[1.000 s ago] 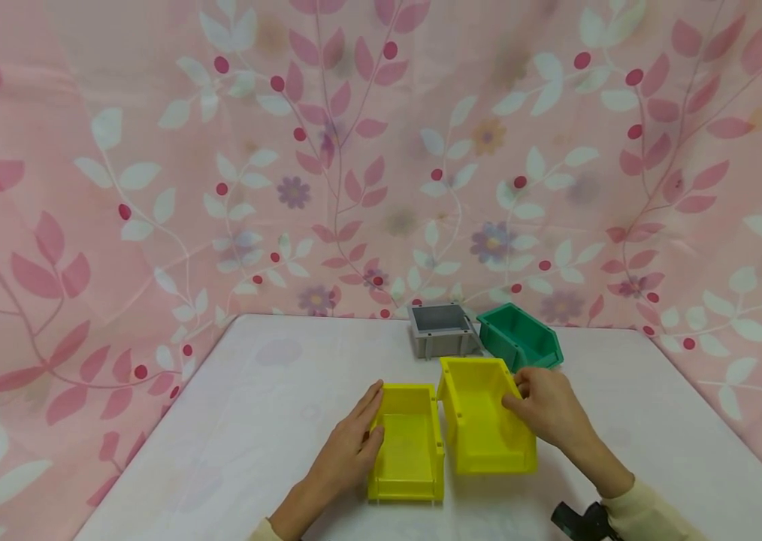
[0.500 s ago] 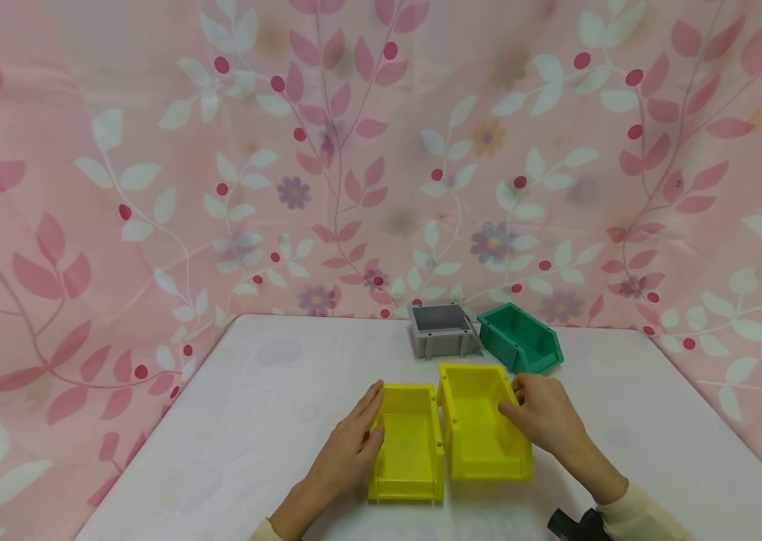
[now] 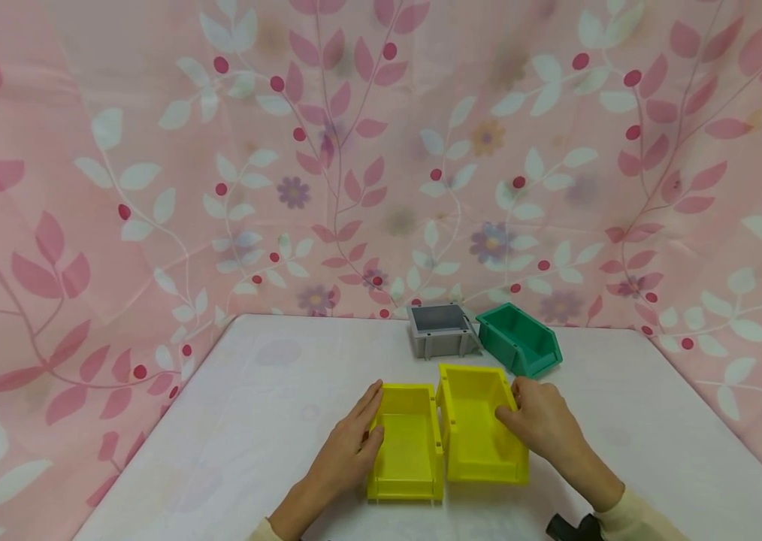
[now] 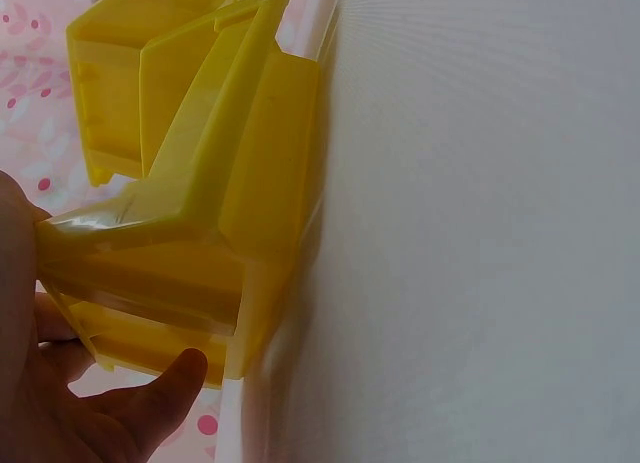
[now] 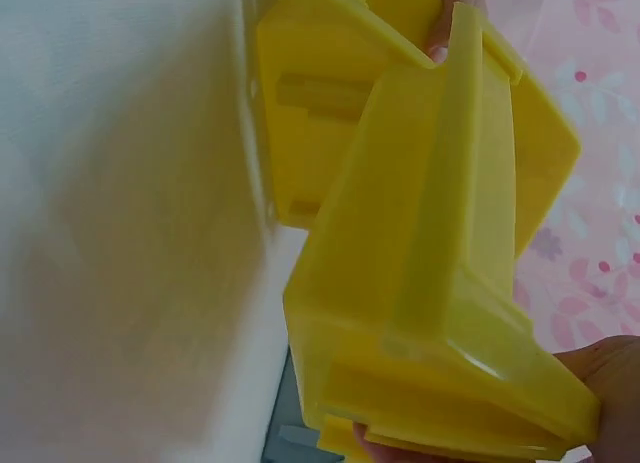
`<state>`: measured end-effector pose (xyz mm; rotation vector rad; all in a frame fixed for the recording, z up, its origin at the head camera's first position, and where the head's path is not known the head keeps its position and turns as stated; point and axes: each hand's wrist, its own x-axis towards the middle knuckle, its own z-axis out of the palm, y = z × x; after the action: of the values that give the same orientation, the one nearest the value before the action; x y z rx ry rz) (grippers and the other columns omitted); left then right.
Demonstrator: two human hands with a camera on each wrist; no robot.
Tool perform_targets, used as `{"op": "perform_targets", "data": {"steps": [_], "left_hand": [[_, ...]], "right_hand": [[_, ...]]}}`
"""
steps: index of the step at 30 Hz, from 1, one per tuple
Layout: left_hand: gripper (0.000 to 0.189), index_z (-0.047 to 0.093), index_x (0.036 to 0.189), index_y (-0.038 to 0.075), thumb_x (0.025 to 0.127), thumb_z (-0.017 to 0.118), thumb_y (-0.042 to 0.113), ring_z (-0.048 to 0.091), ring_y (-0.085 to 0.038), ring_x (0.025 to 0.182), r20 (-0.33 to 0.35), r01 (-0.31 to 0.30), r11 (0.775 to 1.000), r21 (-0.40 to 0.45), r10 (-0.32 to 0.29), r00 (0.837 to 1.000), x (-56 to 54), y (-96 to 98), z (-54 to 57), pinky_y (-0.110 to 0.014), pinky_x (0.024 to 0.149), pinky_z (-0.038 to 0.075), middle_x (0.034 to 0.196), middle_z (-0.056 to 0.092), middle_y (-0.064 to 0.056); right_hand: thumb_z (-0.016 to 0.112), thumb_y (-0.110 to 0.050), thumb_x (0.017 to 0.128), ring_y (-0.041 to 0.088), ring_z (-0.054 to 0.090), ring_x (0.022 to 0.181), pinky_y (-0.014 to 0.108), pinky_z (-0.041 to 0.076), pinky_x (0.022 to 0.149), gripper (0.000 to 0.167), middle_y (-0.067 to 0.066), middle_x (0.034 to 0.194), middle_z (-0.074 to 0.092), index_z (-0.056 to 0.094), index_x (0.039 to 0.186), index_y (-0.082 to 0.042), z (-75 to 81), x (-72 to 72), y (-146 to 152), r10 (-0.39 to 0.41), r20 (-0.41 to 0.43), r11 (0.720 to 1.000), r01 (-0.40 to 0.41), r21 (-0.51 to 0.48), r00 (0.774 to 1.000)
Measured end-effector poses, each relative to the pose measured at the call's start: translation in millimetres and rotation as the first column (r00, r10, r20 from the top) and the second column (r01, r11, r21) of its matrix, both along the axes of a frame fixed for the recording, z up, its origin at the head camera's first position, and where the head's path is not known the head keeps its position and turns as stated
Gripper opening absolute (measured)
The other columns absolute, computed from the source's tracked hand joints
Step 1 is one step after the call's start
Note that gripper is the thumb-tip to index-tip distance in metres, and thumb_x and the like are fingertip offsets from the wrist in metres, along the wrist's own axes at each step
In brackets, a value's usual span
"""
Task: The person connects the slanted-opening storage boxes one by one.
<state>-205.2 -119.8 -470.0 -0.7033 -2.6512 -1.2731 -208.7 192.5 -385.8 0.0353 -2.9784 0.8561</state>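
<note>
Toward the near edge of the table (image 3: 273, 391), the left hand (image 3: 349, 447) holds the left yellow bin (image 3: 408, 451) by its outer wall; the right hand (image 3: 548, 421) pinches the right yellow bin (image 3: 472, 432), drawn slightly nearer, apparently better aligned. Far edge: grey bin (image 3: 445, 343), green bin (image 3: 512, 342).

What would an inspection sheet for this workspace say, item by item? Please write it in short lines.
Surface: white table.
Job's things: left yellow bin stands on the table; right yellow bin beside it appears raised.
Clutter: grey bin and green bin farther back; black object, only partly in view.
Grippers: left hand touches left yellow bin's left side; right hand grips right yellow bin's right wall.
Cables: nothing seen.
Surroundings: pink floral cloth behind.
</note>
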Motion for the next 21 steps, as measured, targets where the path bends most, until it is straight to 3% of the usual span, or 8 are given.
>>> {"op": "perform_targets", "data": {"steps": [3,6,9,12,16,21], "left_hand": [[0.058,0.031,0.162,0.002,0.108,0.049,0.014,0.024,-0.015,0.153,0.006,-0.005,1.0,-0.005,0.005,1.0,0.2,0.0,0.4,-0.044,0.116,0.034,0.17,0.018,0.005],[0.058,0.031,0.162,0.002,0.108,0.049,0.014,0.024,-0.014,0.153,0.01,-0.007,1.0,-0.009,0.007,1.0,0.2,-0.1,0.9,-0.043,0.116,0.033,0.17,0.018,0.005],[0.058,0.031,0.162,0.002,0.108,0.049,0.014,0.024,-0.015,0.153,0.01,-0.007,1.0,-0.009,0.007,1.0,0.3,-0.3,0.6,-0.044,0.116,0.034,0.171,0.017,0.006],[0.058,0.031,0.162,0.002,0.108,0.05,0.014,0.025,-0.016,0.153,0.004,-0.004,1.0,-0.008,0.004,1.0,0.5,-0.9,0.1,-0.044,0.115,0.036,0.171,0.017,0.005],[0.058,0.031,0.162,0.001,0.108,0.05,0.013,0.026,-0.017,0.152,-0.004,0.0,1.0,-0.008,0.0,1.0,0.6,-1.4,-0.7,-0.044,0.113,0.038,0.171,0.018,0.004],[0.058,0.032,0.16,-0.003,0.107,0.05,0.011,0.028,-0.022,0.152,-0.039,0.013,1.0,-0.005,-0.013,0.999,0.3,-0.8,-1.7,-0.047,0.11,0.042,0.171,0.019,0.0]], "right_hand": [[0.076,-0.021,0.089,0.019,0.054,0.056,0.03,0.055,0.051,0.028,0.006,0.066,0.054,0.063,0.095,0.003,3.1,0.1,-0.1,-0.01,-0.01,0.997,0.01,0.073,1.0],[0.076,-0.027,0.09,0.026,0.063,0.065,0.038,0.06,0.056,0.039,0.016,0.082,0.067,0.065,0.106,0.006,7.1,0.1,-4.3,-0.019,-0.102,0.989,0.034,0.146,0.995],[0.074,-0.03,0.093,0.041,0.066,0.102,0.056,0.061,0.077,0.056,0.029,0.123,0.065,0.059,0.131,0.008,10.4,-0.2,-16.4,0.019,-0.21,0.99,0.011,0.141,0.977],[0.072,-0.031,0.097,0.048,0.044,0.138,0.068,0.045,0.1,0.068,0.03,0.154,0.043,0.048,0.149,0.005,11.4,-1.8,-35.4,0.115,-0.269,0.99,-0.088,0.11,0.956],[0.067,-0.037,0.101,0.047,0.028,0.149,0.067,0.027,0.114,0.07,0.028,0.162,0.033,0.045,0.154,0.003,7.2,-8.6,-60.7,0.259,-0.272,0.965,-0.234,0.122,0.927],[0.058,-0.041,0.105,0.048,0.016,0.153,0.066,0.012,0.12,0.07,0.031,0.162,0.03,0.043,0.153,0.008,0.8,-18.1,-81.0,0.346,-0.215,0.934,-0.313,0.175,0.913]]}}
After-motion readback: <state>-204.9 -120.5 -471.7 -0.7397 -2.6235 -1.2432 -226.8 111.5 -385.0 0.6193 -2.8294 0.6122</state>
